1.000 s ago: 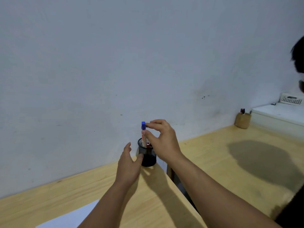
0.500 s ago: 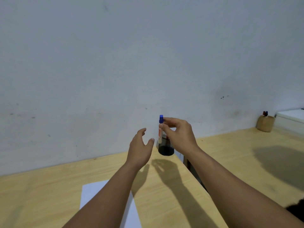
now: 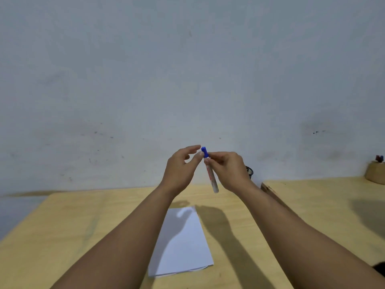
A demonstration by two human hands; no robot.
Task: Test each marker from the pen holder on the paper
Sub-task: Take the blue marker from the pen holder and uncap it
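Observation:
My right hand (image 3: 228, 171) grips a white marker (image 3: 212, 178) with a blue cap (image 3: 204, 152), holding it nearly upright above the table. My left hand (image 3: 180, 170) is right beside it, thumb and forefinger reaching the blue cap, thumb tip touching it. A white sheet of paper (image 3: 183, 245) lies on the wooden table (image 3: 62, 236) below my arms. The black pen holder (image 3: 250, 171) is almost wholly hidden behind my right hand, by the wall.
A second wooden table (image 3: 325, 197) adjoins on the right, with a gap between the two. A round tan holder (image 3: 376, 172) with markers stands at its far right by the wall. The wall runs close behind both tables.
My right hand lifted the blue-capped marker out of the pen holder and brought it left, above the paper. My left hand rose to meet the cap. The view swung left.

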